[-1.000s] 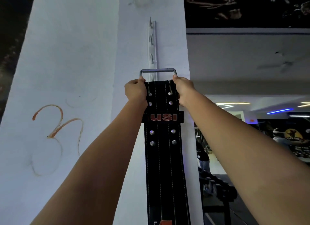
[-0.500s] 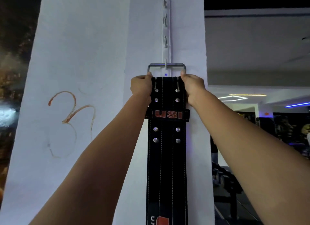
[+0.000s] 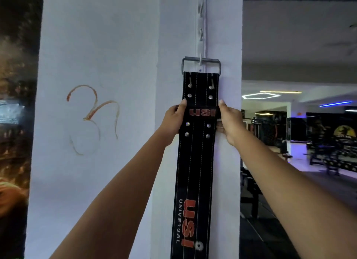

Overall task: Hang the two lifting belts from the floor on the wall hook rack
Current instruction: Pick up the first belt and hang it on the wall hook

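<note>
Black leather belt [image 3: 195,162] hung flat against the white pillar [image 3: 100,46], its steel buckle [image 3: 201,60] caught over the lowest hook [image 3: 201,59] of the hook rack [image 3: 201,27]. The buckle's top bar sat across the hook, roughly level. Only this one belt was in view; the second could not be seen.

Left hand [image 3: 172,121] and right hand [image 3: 230,123] flanked the belt at the keeper loop [image 3: 201,112]. Each grip was closed lightly on a belt edge, thumbs on the front by the loop, fingers wrapped behind. How firmly they pinched could not be told.

Judged step: checking that the hang is secure before letting go. Task looked about half done at most, if the second belt is not yet hung.

Notes for doing it well:
- Ease the weight down onto the hook gradually, so the buckle bar seats at the hook's root and not on its tip.
- Keep the bar centred on the hook; off-centre, the belt would likely tilt and could slip sideways.
- Release both edges together, so the strap does not swing.
- Leave the upper hooks free for the second belt.
</note>
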{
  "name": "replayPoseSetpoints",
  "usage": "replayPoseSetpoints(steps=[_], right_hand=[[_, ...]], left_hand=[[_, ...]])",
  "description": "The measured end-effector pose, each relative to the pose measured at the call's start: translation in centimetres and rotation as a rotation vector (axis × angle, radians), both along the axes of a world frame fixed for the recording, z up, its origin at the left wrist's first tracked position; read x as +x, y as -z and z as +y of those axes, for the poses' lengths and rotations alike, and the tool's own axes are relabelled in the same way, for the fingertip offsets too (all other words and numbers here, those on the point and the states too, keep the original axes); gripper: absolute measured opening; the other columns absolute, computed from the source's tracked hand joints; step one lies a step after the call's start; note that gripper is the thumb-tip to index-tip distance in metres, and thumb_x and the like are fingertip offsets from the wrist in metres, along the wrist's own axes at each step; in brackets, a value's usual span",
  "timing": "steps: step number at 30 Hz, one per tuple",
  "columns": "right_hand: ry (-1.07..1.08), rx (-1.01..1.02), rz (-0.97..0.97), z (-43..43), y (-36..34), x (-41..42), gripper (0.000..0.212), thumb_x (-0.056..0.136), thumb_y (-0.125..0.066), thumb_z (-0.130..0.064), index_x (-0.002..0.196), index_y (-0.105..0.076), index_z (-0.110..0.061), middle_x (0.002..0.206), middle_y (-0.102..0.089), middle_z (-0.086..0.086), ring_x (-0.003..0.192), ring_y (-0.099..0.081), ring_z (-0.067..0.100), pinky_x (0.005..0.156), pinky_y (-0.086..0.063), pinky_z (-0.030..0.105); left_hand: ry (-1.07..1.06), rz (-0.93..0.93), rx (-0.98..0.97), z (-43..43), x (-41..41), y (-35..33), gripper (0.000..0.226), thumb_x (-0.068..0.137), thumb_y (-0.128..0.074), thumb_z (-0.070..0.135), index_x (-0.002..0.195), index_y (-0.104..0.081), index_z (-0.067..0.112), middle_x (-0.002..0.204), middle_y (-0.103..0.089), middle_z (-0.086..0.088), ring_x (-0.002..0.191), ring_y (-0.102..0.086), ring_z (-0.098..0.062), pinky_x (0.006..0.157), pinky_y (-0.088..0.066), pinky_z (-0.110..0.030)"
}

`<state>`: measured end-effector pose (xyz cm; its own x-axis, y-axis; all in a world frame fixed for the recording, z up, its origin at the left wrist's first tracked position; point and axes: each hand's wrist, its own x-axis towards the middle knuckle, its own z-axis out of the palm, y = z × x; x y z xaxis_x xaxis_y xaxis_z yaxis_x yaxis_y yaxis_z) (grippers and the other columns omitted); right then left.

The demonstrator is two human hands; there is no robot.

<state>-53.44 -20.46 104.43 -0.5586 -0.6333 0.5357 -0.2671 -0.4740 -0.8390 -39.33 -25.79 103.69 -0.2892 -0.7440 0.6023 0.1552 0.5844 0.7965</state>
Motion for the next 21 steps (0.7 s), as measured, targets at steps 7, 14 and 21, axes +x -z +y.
replayPoseSetpoints(steps=[7,14,21], right_hand=[[-0.093,0.132,-0.091,4.9,6.8,1.4,0.021,0.091,-0.053,-0.023,0.104,-0.060,-0.008,0.103,-0.065,0.012,0.095,-0.058,0.023,0.074,-0.047,0.033],[-0.125,0.310,-0.092,10.6,14.2,4.7,0.022,0.090,-0.054,-0.021,0.109,-0.061,-0.013,0.115,-0.063,0.007,0.101,-0.060,0.021,0.080,-0.048,0.032],[-0.272,0.450,-0.029,16.6,20.6,9.5,0.026,0.088,-0.055,-0.016,0.111,-0.063,-0.007,0.104,-0.065,0.008,0.095,-0.062,0.023,0.068,-0.048,0.026]], left_hand=[[-0.006,-0.027,0.095,4.1,2.1,7.0,0.037,0.093,-0.052,0.031,0.125,-0.046,0.012,0.104,-0.059,0.004,0.086,-0.057,-0.004,0.077,-0.046,-0.023],[0.022,-0.089,0.266,10.7,5.7,14.6,0.024,0.094,-0.049,0.033,0.115,-0.052,0.020,0.115,-0.058,0.001,0.103,-0.058,-0.017,0.092,-0.045,-0.037],[-0.084,-0.074,0.445,18.0,11.5,22.1,0.034,0.095,-0.047,0.034,0.124,-0.052,0.016,0.121,-0.059,-0.003,0.110,-0.058,-0.025,0.089,-0.044,-0.039]])
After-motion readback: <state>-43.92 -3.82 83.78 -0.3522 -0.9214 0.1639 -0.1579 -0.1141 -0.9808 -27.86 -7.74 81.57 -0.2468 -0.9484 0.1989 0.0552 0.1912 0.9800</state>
